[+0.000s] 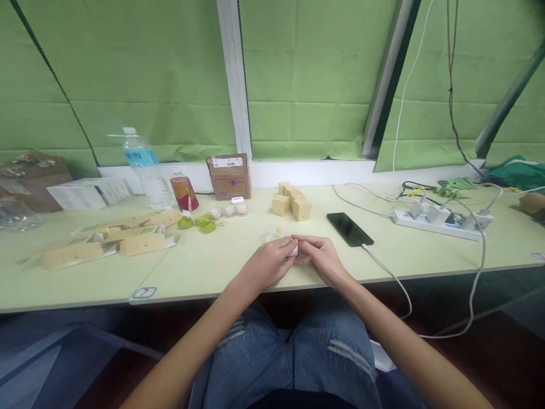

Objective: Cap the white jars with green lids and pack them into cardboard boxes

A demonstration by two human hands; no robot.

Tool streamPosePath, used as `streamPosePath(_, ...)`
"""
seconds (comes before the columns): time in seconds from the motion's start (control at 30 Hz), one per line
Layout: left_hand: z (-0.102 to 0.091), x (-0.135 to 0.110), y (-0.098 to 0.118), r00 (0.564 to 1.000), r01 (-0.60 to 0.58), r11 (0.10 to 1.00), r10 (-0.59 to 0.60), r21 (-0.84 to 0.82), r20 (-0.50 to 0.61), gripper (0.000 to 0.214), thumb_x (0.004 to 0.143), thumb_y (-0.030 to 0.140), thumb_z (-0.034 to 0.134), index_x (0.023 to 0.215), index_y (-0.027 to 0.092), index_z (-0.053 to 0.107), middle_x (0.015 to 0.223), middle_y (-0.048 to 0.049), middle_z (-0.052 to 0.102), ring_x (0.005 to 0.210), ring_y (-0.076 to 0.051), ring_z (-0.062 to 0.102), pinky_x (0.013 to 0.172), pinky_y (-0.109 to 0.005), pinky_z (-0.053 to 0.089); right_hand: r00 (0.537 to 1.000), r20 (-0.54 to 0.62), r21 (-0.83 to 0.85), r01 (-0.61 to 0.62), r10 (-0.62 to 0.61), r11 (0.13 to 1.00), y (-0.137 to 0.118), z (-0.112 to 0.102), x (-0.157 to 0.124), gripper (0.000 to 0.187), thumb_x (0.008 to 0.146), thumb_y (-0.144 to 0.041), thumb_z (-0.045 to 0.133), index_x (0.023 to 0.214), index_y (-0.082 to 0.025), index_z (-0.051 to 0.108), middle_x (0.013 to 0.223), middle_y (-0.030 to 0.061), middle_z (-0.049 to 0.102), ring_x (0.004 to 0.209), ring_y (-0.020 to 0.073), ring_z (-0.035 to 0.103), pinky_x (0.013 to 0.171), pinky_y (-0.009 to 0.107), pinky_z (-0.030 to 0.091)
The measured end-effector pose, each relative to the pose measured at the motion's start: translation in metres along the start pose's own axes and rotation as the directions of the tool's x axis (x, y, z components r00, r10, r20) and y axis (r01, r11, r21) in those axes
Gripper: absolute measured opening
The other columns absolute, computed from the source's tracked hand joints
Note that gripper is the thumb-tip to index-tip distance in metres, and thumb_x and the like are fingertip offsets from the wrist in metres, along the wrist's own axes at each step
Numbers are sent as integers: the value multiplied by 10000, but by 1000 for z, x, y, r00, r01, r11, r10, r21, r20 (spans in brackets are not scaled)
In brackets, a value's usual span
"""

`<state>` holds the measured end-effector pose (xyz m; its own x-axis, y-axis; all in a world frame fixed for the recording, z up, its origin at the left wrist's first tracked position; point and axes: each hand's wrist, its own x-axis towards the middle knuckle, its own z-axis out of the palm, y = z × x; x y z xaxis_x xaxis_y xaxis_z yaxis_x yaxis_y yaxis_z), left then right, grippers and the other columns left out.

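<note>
My left hand (272,262) and my right hand (320,258) meet near the front edge of the pale green table (213,267). Both have their fingers curled around a small white object (294,249) pinched between them; what it is I cannot make out. A clear plastic wrapper (272,232) lies just behind my left hand. A black phone (349,228) lies face up to the right of my right hand, with a white cable (385,270) running off the table edge.
Several small tan boxes (293,203) are stacked behind the hands. Green earbud cases (204,222), white cases (227,211), flat cartons (128,238), a water bottle (142,167), a red bottle (184,192) and a brown box (230,176) stand left. A power strip (438,221) with chargers lies right.
</note>
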<state>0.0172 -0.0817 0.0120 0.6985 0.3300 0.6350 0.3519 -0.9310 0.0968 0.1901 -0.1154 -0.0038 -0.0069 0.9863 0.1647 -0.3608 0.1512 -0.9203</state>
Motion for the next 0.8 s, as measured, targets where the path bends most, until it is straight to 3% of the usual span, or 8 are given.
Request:
streamPosePath(0.2,-4,0,-1,996,62,997,-65,-41,-67,303,974,190,565,1260,167,666,1295,-130,712,1185,-257,695,1034,-424,576,999,36,13,34,-34,999,-2,-1,0,385,771,-427,821,1082,-200,797,1118,89,778,1059,280,710,880,419,614)
streamPosePath(0.4,0,1,0,950,198,920,-266,-339,-166,487,874,260,742,1349,222,635,1294,-100,715,1133,-252,713,975,-410,619,997,66,3,39,-39,999,-5,3,-3,463,740,-433,861,1150,-245,754,1064,50,774,990,234,723,839,339,593)
streamPosePath(0.5,1,4,4,917,259,820,-375,-511,-136,465,823,302,798,1265,206,689,1259,-96,729,1137,-248,708,943,-382,638,998,62,72,10,-14,997,-4,1,-1,437,750,-411,858,1137,-232,759,1041,48,766,932,203,723,830,330,589)
streamPosePath(0.6,-3,7,6,875,313,696,-476,-646,-88,350,854,345,763,1162,181,738,1213,-107,748,1116,-244,719,945,-392,637,998,60,132,-1,-7,991,-5,1,0,431,729,-380,875,1119,-228,767,1061,48,759,952,199,718,931,391,583)
streamPosePath(0.8,-9,8,1,823,409,571,-567,-712,18,366,821,360,788,1134,171,771,1174,-123,768,1106,-285,734,946,-437,631,998,37,157,51,-58,986,-6,4,-2,454,695,-361,897,1117,-250,771,1070,28,749,971,199,715,1020,456,557)
